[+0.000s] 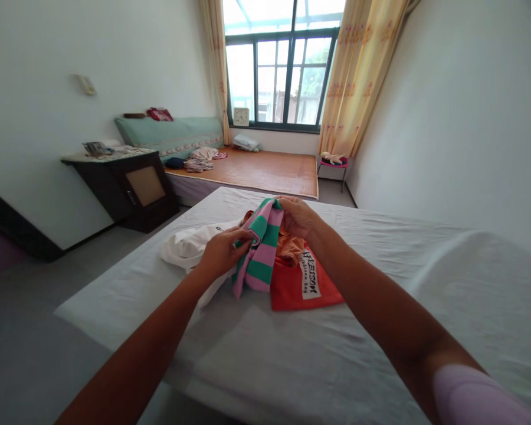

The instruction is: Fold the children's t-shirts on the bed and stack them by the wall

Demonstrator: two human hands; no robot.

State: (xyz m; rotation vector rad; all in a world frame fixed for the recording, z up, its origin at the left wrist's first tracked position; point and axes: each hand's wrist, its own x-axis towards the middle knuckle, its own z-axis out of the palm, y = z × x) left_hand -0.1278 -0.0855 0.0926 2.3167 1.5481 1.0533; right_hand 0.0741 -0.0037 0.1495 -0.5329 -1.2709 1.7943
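Both of my hands hold up a garment with pink and green stripes [264,255] above the near bed. My left hand [227,251] pinches its left edge, thumb and fingers closed on the cloth. Higher up, my right hand [297,215] grips the top of the same garment. Behind and to the right of it lies a red-orange cloth item with a white lettered patch [310,276]. A brown-orange cloth [291,248] is bunched on top of that. On the left a crumpled white garment [183,247] rests on the sheet, partly hidden by my left hand.
The near bed has a wrinkled white sheet [380,248]. Beyond it stands a second bed with a brown mat [269,168] and folded clothes [200,165]. A dark cabinet [144,189] is at the left, a small stool [335,162] at the back right, below a curtained window [287,77].
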